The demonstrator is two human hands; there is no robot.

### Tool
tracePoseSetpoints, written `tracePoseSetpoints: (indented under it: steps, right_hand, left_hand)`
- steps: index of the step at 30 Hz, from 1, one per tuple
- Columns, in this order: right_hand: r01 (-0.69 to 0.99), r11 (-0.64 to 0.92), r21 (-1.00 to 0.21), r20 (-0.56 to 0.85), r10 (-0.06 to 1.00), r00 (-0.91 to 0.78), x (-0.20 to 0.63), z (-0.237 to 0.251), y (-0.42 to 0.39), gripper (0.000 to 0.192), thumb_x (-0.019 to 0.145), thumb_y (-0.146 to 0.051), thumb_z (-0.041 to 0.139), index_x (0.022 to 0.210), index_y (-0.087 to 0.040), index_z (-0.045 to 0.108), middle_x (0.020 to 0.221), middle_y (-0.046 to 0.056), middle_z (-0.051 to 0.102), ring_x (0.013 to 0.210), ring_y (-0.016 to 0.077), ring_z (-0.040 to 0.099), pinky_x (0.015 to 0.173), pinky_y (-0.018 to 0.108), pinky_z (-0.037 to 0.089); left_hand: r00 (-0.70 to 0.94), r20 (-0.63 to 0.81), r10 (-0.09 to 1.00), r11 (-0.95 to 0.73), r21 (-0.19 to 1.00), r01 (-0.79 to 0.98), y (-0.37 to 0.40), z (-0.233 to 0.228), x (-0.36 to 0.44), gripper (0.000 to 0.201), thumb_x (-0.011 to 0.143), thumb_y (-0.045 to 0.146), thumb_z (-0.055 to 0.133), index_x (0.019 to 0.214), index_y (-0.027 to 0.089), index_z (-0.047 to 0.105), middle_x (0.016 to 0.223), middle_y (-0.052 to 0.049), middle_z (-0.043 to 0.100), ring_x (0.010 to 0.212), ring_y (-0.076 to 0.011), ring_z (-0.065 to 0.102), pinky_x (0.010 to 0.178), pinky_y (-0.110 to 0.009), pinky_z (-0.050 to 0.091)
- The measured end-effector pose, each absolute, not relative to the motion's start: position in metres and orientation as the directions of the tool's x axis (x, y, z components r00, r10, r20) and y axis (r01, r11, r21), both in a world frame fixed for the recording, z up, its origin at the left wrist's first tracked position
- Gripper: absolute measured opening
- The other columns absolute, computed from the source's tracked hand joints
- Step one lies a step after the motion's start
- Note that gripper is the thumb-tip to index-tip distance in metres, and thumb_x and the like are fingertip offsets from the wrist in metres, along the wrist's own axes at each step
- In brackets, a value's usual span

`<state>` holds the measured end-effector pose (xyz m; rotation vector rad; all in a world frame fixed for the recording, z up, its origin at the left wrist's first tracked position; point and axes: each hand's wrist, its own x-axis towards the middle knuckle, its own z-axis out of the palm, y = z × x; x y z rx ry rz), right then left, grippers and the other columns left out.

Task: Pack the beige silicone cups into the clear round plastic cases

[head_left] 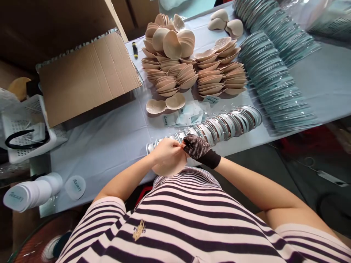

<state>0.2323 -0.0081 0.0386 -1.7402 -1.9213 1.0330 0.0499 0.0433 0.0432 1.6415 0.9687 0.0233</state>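
A beige stick-on bra cup (170,166) hangs from my hands at the table's front edge. My bare left hand (166,149) is closed on its upper edge. Opposite it, my right hand (196,147), in a dark dotted glove, pinches at the same edge, fingertips meeting the left ones. Just beyond my hands, a long row of clear plastic shells (219,128) holding cups and cards lies across the table, partly covered by them. Small printed cards (189,114) are scattered behind it. Past those rests a joined pair of beige cups (166,103).
Stacked beige cups (175,69) fill the back middle. Nested clear plastic trays (276,84) run along the right. On the left stand a cardboard-covered box (90,76), a white basket (33,128) and round white cards (33,191). A yellow-black cutter (135,50) lies at the back.
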Motion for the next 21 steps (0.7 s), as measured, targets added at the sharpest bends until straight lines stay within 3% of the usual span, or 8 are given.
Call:
tracePoseSetpoints:
  steps: [4, 7, 10, 14, 16, 21]
  right_hand:
    - [0.722, -0.113, -0.682, -0.247, 0.966, -0.082, 0.241, 0.032, -0.003, 0.02, 0.092, -0.028, 0.053, 0.083, -0.018, 0.067, 0.084, 0.009, 0.069, 0.078, 0.0205, 0.059, 0.072, 0.03, 0.042]
    - [0.77, -0.102, -0.63, -0.248, 0.966, -0.075, 0.257, 0.035, 0.006, 0.019, 0.093, -0.027, 0.052, 0.09, -0.017, 0.068, 0.09, 0.01, 0.07, 0.08, 0.0207, 0.06, 0.075, 0.03, 0.043]
    - [0.735, 0.001, -0.678, -0.29, 0.918, -0.269, 0.271, 0.041, 0.014, 0.017, 0.09, -0.023, 0.055, 0.091, -0.016, 0.071, 0.089, 0.009, 0.072, 0.078, 0.0188, 0.061, 0.074, 0.029, 0.043]
    - [0.567, 0.043, -0.823, -0.405, 0.655, -0.638, 0.281, 0.046, 0.017, 0.021, 0.084, -0.034, 0.064, 0.09, -0.017, 0.076, 0.08, 0.004, 0.074, 0.067, 0.0152, 0.061, 0.064, 0.025, 0.044]
    - [0.539, 0.011, -0.842, -0.431, 0.587, -0.685, 0.282, 0.047, 0.016, 0.025, 0.081, -0.037, 0.067, 0.088, -0.015, 0.077, 0.077, 0.003, 0.074, 0.065, 0.0148, 0.061, 0.061, 0.024, 0.044]
    - [0.527, -0.013, -0.85, -0.431, 0.592, -0.681, 0.279, 0.048, 0.013, 0.019, 0.08, -0.027, 0.066, 0.09, -0.017, 0.078, 0.081, 0.002, 0.076, 0.073, 0.0165, 0.067, 0.068, 0.025, 0.05]
  left_hand:
    - [0.689, -0.523, 0.501, 0.187, 0.843, 0.504, 0.048, 0.03, 0.05, 0.024, 0.082, 0.032, 0.055, 0.073, 0.015, 0.069, 0.073, -0.001, 0.067, 0.073, -0.015, 0.06, 0.069, -0.025, 0.044]
    - [0.711, -0.533, 0.458, 0.163, 0.837, 0.522, 0.049, 0.03, 0.051, 0.027, 0.085, 0.036, 0.054, 0.079, 0.016, 0.072, 0.085, -0.003, 0.072, 0.085, -0.0173, 0.064, 0.076, -0.025, 0.046]
    - [0.82, -0.47, 0.328, 0.069, 0.877, 0.475, 0.046, 0.035, 0.057, 0.027, 0.085, 0.039, 0.06, 0.078, 0.016, 0.074, 0.082, -0.003, 0.071, 0.083, -0.0169, 0.063, 0.077, -0.024, 0.047]
    - [0.884, -0.396, 0.249, 0.045, 0.916, 0.398, 0.046, 0.042, 0.065, 0.028, 0.084, 0.041, 0.066, 0.08, 0.015, 0.075, 0.081, -0.002, 0.071, 0.079, -0.0144, 0.062, 0.074, -0.023, 0.045]
    - [0.864, -0.438, 0.248, 0.039, 0.896, 0.443, 0.05, 0.043, 0.066, 0.033, 0.083, 0.047, 0.068, 0.079, 0.015, 0.075, 0.077, -0.002, 0.069, 0.076, -0.0139, 0.06, 0.069, -0.023, 0.043]
    - [0.874, -0.43, 0.225, 0.032, 0.9, 0.435, 0.059, 0.041, 0.063, 0.03, 0.081, 0.046, 0.071, 0.079, 0.016, 0.075, 0.08, -0.002, 0.068, 0.077, -0.0139, 0.06, 0.07, -0.024, 0.043]
